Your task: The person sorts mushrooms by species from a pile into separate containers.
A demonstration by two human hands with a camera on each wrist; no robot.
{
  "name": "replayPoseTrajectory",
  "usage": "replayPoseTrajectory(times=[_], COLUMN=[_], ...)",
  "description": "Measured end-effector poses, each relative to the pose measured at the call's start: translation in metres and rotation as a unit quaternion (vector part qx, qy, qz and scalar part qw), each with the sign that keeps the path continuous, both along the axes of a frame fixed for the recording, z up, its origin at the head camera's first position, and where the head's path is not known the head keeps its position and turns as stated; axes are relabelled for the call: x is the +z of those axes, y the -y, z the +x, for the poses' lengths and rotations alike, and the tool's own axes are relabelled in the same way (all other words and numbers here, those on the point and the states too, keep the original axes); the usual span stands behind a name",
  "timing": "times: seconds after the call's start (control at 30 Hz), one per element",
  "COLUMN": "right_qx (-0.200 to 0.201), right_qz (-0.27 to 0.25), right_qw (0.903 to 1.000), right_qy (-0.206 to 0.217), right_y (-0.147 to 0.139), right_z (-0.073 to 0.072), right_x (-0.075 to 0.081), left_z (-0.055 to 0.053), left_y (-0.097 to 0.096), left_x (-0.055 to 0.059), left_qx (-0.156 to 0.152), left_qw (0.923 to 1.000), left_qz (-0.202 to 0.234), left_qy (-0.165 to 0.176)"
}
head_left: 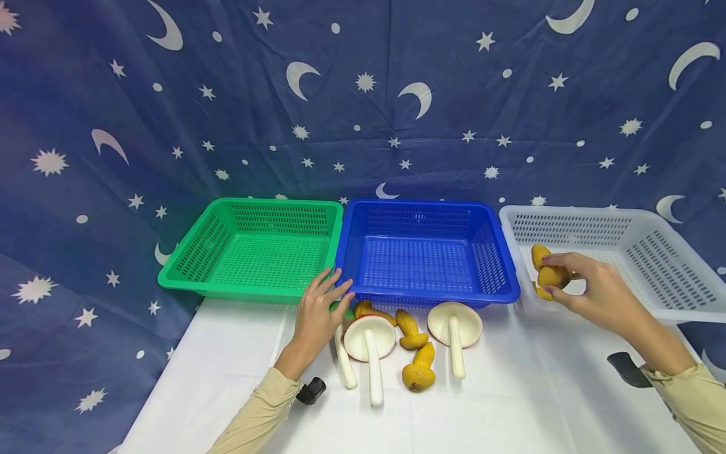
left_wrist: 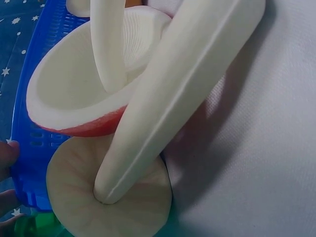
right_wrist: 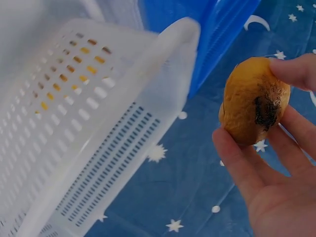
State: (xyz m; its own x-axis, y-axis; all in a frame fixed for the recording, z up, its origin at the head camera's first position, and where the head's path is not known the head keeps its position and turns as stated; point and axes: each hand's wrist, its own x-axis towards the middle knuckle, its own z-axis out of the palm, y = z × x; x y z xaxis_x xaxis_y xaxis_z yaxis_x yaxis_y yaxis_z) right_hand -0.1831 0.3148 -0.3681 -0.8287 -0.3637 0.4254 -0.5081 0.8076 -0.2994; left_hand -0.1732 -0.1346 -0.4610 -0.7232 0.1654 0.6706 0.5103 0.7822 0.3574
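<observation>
Mushroom (right_wrist: 249, 96) pinched in right hand (right_wrist: 286, 185), dark-marked side wristward, long axis unclear; left hand (head_left: 317, 312), fingers apart

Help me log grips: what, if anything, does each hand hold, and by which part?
The right hand pinches a yellow mushroom by the sides of its rounded, dark-smudged end. The left hand appears to hold nothing.

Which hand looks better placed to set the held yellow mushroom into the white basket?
Likely the right hand: in the head view it pinches the yellow mushroom over the white basket. The left hand is well away, near the green-capped mushroom.
</observation>
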Motion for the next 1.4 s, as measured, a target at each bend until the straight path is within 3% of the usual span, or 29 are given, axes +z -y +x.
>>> replayPoseTrajectory(times=[0.53,0.9,1.23,1.4], right_qx=[-0.026,-0.049,-0.042,-0.05], right_qz=[0.002,0.014,0.032,0.038], right_qw=[0.9956,0.986,0.9777,0.9766], right_qy=[0.09,0.159,0.203,0.206], right_y=[-0.011,-0.017,-0.021,-0.022], right_z=[-0.036,-0.066,-0.079,-0.081], right_x=[-0.017,-0.03,-0.045,-0.054], left_z=[0.002,0.0,-0.002,-0.001], left_y=[0.003,0.003,0.002,0.002], left_x=[-0.003,0.002,0.002,0.002], left_qx=[0.002,-0.005,-0.003,-0.006], left_qw=[1.0,1.0,1.0,1.0], left_qz=[0.003,0.0,-0.002,-0.003], left_qy=[-0.005,-0.007,0.0,0.002])
